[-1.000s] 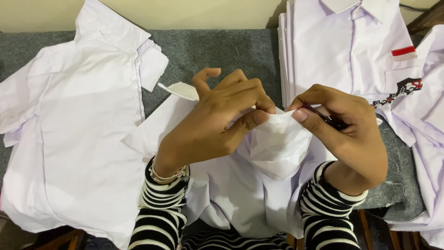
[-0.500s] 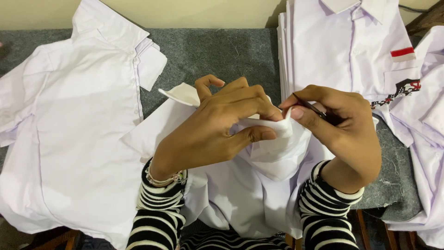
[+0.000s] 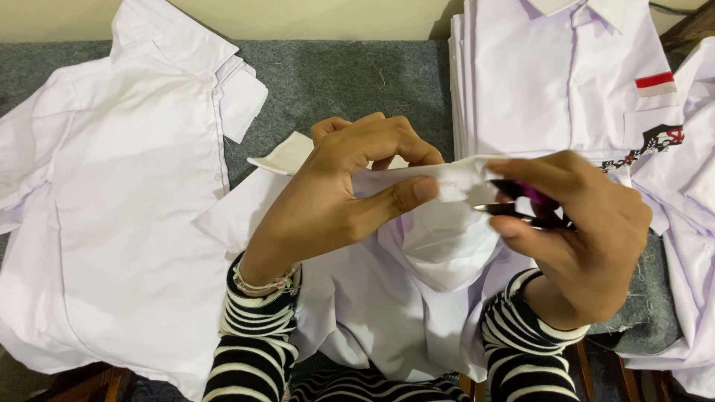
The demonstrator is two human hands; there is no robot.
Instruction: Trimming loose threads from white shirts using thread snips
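A single head-worn view is given — aimed steeply down and close over the grey table (image 3: 350, 74), with striped sleeves (image 3: 253, 335) entering from the bottom edge. No second view is shared.

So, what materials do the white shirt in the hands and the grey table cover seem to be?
White shirt: thin woven fabric, probably cotton blend, matte; it creases sharply. Grey table cover: looks like felt, fuzzy, with loose fibres.
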